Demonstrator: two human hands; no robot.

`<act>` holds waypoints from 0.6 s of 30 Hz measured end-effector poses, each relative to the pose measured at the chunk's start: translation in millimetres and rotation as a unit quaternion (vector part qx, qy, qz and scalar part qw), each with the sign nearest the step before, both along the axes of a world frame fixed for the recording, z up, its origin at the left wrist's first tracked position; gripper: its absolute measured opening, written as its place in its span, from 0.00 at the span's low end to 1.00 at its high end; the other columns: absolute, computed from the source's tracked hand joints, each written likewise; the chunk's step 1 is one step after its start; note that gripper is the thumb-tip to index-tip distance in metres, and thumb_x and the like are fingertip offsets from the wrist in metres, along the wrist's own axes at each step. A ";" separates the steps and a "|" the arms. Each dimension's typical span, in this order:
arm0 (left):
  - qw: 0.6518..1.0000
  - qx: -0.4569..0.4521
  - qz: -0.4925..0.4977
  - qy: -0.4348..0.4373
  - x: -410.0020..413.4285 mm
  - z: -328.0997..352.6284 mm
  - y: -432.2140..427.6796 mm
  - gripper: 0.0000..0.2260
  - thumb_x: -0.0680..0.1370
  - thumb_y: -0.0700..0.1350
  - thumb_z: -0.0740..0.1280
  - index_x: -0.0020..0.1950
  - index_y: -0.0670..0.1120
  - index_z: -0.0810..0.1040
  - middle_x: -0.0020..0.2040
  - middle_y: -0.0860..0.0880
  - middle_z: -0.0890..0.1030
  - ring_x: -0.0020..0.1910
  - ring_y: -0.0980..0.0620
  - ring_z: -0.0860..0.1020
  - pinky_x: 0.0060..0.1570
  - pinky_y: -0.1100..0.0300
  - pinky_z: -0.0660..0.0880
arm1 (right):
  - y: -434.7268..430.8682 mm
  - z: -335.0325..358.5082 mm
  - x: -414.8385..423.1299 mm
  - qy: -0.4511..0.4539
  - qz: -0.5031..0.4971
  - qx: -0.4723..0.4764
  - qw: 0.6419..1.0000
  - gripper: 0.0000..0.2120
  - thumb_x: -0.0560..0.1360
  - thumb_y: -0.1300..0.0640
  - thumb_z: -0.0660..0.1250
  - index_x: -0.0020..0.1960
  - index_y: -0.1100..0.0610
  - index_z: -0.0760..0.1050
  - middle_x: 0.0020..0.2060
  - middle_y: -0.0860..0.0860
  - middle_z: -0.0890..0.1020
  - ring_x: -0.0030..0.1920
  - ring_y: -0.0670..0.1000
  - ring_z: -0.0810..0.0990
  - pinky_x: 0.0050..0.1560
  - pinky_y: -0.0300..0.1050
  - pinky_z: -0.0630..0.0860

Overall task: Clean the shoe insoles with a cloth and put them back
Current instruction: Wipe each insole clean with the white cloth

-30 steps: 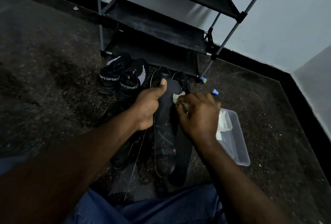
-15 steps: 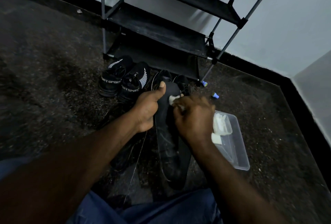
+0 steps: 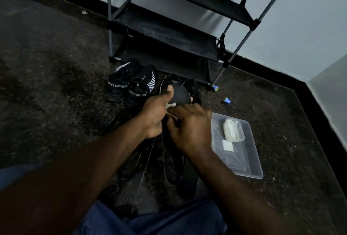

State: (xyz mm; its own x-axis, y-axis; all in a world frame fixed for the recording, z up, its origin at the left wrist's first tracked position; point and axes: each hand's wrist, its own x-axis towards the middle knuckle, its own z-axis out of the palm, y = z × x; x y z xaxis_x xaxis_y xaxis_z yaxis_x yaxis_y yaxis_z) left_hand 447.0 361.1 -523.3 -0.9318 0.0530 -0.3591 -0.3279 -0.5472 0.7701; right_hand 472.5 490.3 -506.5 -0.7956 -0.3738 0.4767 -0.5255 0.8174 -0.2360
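A dark, flat shoe insole (image 3: 179,94) was gripped by the left hand (image 3: 155,116), thumb pressed near its tip, above the speckled floor (image 3: 56,84). A small white cloth (image 3: 171,105) was pinched against it by the right hand (image 3: 189,129). A clear plastic tray (image 3: 249,161) was seen just right; black sport sneakers (image 3: 135,86) were set behind.

The person's arms are bare along their whole visible length: the broad left forearm (image 3: 84,169) fills the frame from 7 o'clock, the narrower right forearm (image 3: 234,178) from 5 o'clock. The left hand (image 3: 154,114) and right hand (image 3: 189,127) are bare too, the left thumbnail (image 3: 170,88) cut short. Creased dark blue trousers (image 3: 169,219) show at 6 o'clock, and a paler blue patch of fabric (image 3: 11,176) at 8 o'clock.
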 end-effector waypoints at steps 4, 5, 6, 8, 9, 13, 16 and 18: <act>1.000 0.014 0.010 0.000 0.9 4.1 -1.4 0.29 0.82 0.62 0.63 0.66 0.38 0.80 0.62 0.39 0.84 0.63 0.38 0.81 0.66 0.42 0.77 | 7.1 4.0 -6.1 0.014 -0.012 0.024 1.000 0.06 0.72 0.47 0.70 0.45 0.48 0.82 0.39 0.46 0.83 0.44 0.54 0.79 0.47 0.51 0.68; 1.000 0.014 0.003 0.000 1.0 4.9 -1.0 0.28 0.82 0.62 0.63 0.66 0.39 0.81 0.61 0.39 0.84 0.61 0.39 0.83 0.63 0.43 0.79 | 8.9 8.3 -10.8 0.024 -0.033 0.032 0.999 0.06 0.72 0.47 0.70 0.45 0.48 0.82 0.39 0.46 0.83 0.45 0.55 0.79 0.47 0.51 0.67; 1.000 0.015 -0.001 0.000 1.4 6.1 -0.2 0.27 0.82 0.62 0.62 0.65 0.39 0.81 0.59 0.39 0.85 0.59 0.40 0.84 0.59 0.45 0.81 | 10.8 12.8 -17.1 0.030 -0.059 0.032 0.997 0.06 0.72 0.47 0.70 0.45 0.48 0.82 0.40 0.47 0.83 0.45 0.56 0.80 0.47 0.52 0.67; 1.000 0.023 -0.005 0.003 2.8 7.0 2.1 0.25 0.83 0.60 0.62 0.63 0.41 0.82 0.58 0.39 0.85 0.56 0.41 0.85 0.54 0.48 0.81 | 14.0 22.5 -30.0 0.025 -0.104 0.013 0.994 0.07 0.72 0.47 0.70 0.47 0.48 0.83 0.42 0.48 0.85 0.47 0.57 0.81 0.49 0.52 0.69; 1.000 0.027 -0.008 0.003 2.9 6.8 3.0 0.24 0.83 0.60 0.63 0.63 0.41 0.82 0.58 0.39 0.86 0.56 0.41 0.85 0.53 0.48 0.81 | 14.9 26.2 -35.4 0.019 -0.115 -0.001 0.993 0.09 0.73 0.47 0.69 0.49 0.48 0.84 0.43 0.48 0.85 0.49 0.57 0.81 0.50 0.52 0.69; 0.999 0.030 -0.015 0.008 2.4 6.1 3.2 0.23 0.83 0.59 0.62 0.64 0.43 0.82 0.59 0.40 0.85 0.57 0.43 0.85 0.54 0.49 0.81 | 8.5 26.6 -36.7 -0.003 -0.087 -0.013 0.996 0.12 0.73 0.49 0.67 0.52 0.49 0.86 0.45 0.49 0.85 0.48 0.58 0.82 0.50 0.54 0.73; 1.000 0.028 -0.006 0.007 3.5 4.7 2.9 0.19 0.83 0.59 0.63 0.60 0.48 0.86 0.60 0.44 0.85 0.59 0.46 0.84 0.56 0.51 0.79 | -1.8 16.7 -25.4 -0.017 -0.052 -0.011 0.998 0.15 0.73 0.51 0.64 0.55 0.48 0.85 0.43 0.48 0.82 0.47 0.55 0.80 0.47 0.51 0.69; 0.999 0.037 -0.001 0.001 4.2 4.4 2.6 0.19 0.83 0.60 0.62 0.56 0.49 0.87 0.57 0.45 0.86 0.57 0.48 0.85 0.55 0.52 0.79 | -5.4 11.5 -18.7 -0.025 -0.034 -0.029 0.999 0.19 0.73 0.52 0.61 0.57 0.48 0.85 0.42 0.47 0.80 0.45 0.53 0.80 0.47 0.51 0.71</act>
State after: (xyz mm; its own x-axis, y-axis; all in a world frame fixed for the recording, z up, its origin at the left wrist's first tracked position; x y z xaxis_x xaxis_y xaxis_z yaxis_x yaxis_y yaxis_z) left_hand 451.3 363.7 -518.9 -0.9323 0.0811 -0.3525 -0.3277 -0.6022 0.7280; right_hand 453.8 484.9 -495.0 -0.8412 -0.2917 0.4553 -0.4564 0.8345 -0.3087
